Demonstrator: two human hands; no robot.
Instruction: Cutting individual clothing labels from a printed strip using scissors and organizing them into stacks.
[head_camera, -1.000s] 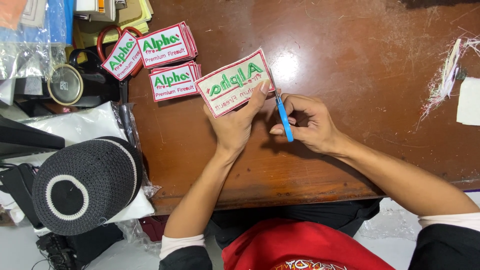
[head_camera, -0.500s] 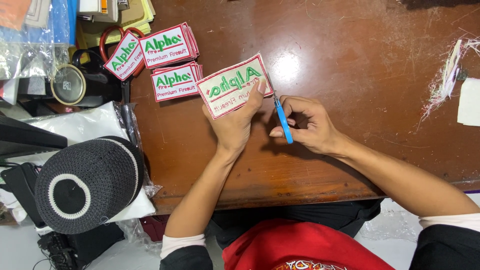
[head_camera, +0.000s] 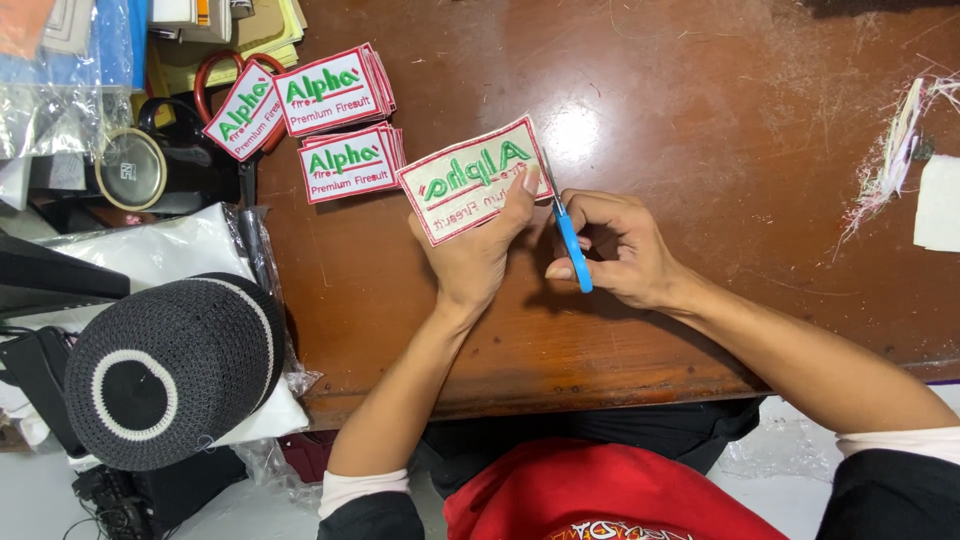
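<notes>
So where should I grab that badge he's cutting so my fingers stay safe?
Pinch the embroidered patch at its lower edge from below, as the left hand does. The blue-handled scissors in the right hand work its right edge, so that side probably isn't safe.

We see a cloth patch (head_camera: 470, 180) pinched in our left hand's fingers (head_camera: 520, 195): woven fabric, matt cream ground, with raised stitched lettering and a thick sewn border. Just right of those fingers, the small snips (head_camera: 570, 235) held by our right hand (head_camera: 620, 250) have smooth, slightly glossy blue plastic handles and a thin metal tip. Under both hands the desk (head_camera: 700, 120) is dark brown wood, varnished and shiny, scratched and dusty in places. Left of the fingers, stacked patches (head_camera: 345, 165) show the same matt embroidered cloth. Well left and lower, a knitted cap (head_camera: 170, 365) looks coarse and matt, resting on crinkly clear plastic wrap (head_camera: 255, 255).
</notes>
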